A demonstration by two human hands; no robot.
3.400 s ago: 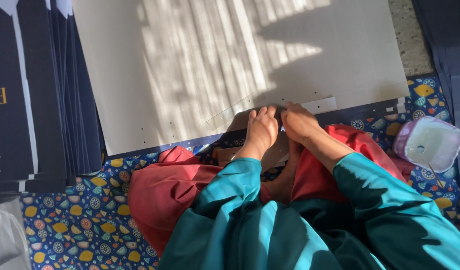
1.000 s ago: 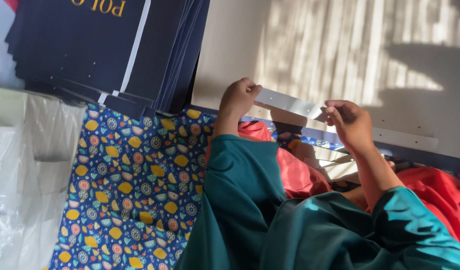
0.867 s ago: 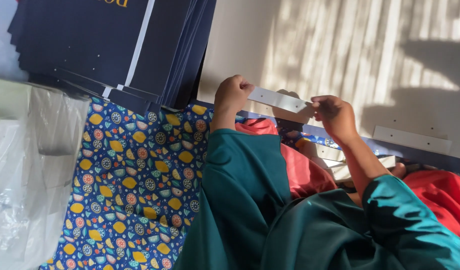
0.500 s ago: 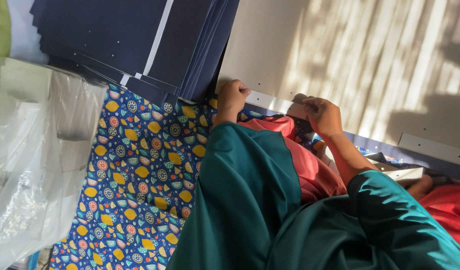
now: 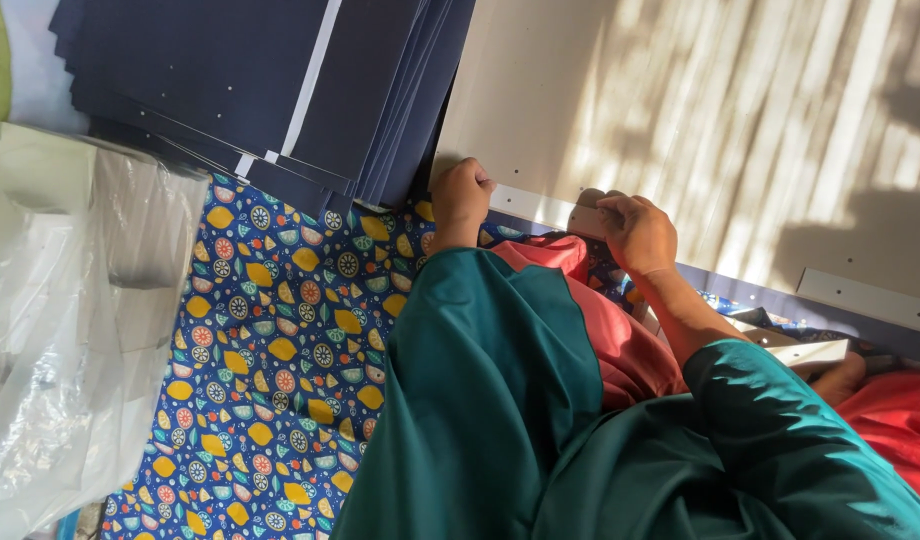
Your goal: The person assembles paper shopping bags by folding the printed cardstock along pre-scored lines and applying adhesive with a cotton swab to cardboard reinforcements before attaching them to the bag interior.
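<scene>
Patterned floor cloth [image 5: 270, 350] w/ grey board [image 5: 700, 130]: white strip [image 5: 540, 208] is pinched at board's near edge by left hand [image 5: 460, 200] & right hand [image 5: 638, 230], both closed; pressing-down step judged, even alignment needed next.

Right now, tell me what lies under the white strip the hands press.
Under the white strip lies the edge of the large pale board. The left hand covers one end, the right hand the other; what is beneath the board cannot be seen.
</scene>
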